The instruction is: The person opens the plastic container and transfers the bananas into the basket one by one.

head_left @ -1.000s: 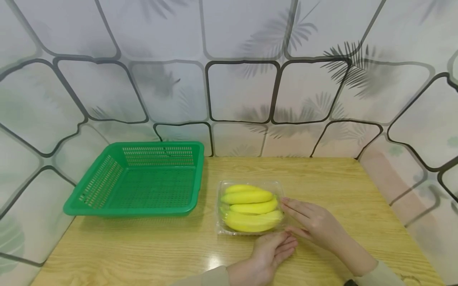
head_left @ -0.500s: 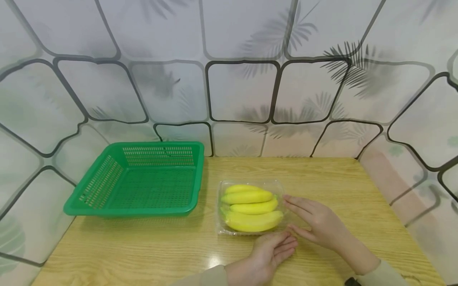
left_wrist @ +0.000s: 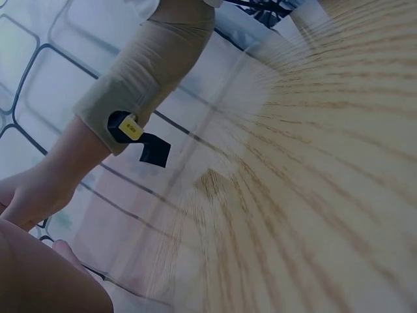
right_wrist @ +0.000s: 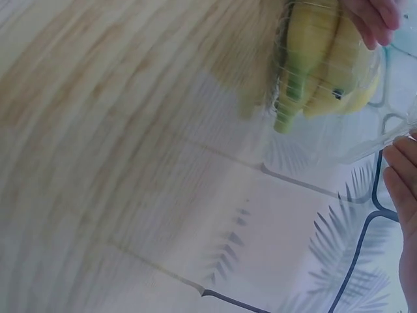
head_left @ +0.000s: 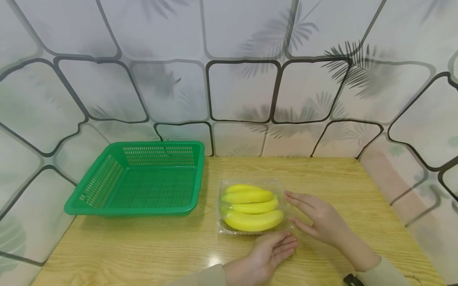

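A clear plastic box (head_left: 232,232) holding several bananas (head_left: 254,220) lies on the wooden table in the head view. My left hand (head_left: 270,254) is at its front right corner, thumb along the front edge and fingers relaxed. At the right side is my right hand (head_left: 318,218), straight fingertips against the edge of the clear lid, thumb held apart. The right wrist view shows the lid edge (right_wrist: 384,138) slightly raised beside my right fingers (right_wrist: 401,160); banana stems (right_wrist: 284,122) show through the plastic. The left wrist view shows mostly table and my right sleeve (left_wrist: 124,85).
An empty green plastic basket (head_left: 154,186) with slotted walls stands left of the box on the wooden table (head_left: 143,246). Patterned wall panels (head_left: 239,91) enclose the table at the back and sides.
My right fingertips have moved slightly up and away, the thumb parting from the box corner. The lid's edge has risen a little. My left hand has stayed almost still.
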`<state>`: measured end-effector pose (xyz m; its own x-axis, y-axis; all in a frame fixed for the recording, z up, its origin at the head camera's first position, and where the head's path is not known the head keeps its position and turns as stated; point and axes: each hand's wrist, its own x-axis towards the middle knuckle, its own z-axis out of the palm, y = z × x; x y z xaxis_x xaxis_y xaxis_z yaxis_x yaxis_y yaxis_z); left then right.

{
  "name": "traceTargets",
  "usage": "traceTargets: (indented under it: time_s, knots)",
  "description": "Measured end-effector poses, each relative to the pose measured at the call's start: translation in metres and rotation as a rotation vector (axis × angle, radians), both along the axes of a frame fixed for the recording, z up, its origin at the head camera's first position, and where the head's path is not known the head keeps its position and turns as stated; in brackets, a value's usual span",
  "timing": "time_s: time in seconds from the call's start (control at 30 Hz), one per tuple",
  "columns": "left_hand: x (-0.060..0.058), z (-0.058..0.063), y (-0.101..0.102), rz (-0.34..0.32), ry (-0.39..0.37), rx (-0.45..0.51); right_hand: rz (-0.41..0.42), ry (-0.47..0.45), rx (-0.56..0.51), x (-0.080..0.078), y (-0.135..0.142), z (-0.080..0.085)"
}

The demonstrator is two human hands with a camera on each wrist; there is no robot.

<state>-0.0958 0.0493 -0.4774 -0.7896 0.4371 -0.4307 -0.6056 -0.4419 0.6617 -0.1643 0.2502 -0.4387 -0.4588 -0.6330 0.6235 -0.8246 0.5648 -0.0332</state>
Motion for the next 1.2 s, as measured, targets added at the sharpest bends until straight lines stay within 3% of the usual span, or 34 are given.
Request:
traceTargets:
  time_s: [0.7,0.93,1.2]
  knots:
    - [0.000,0.003,-0.002,-0.005,-0.015,-0.023,0.019,-0.195,-0.257,-0.015,-0.002,0.013]
    - [0.000,0.002,-0.003,-0.010,-0.012,-0.019,0.029,-0.204,-0.330,-0.028,-0.006,0.025]
    - [-0.001,0.001,-0.003,-0.024,-0.001,-0.023,-0.019,-0.231,-0.443,-0.040,-0.017,0.040]
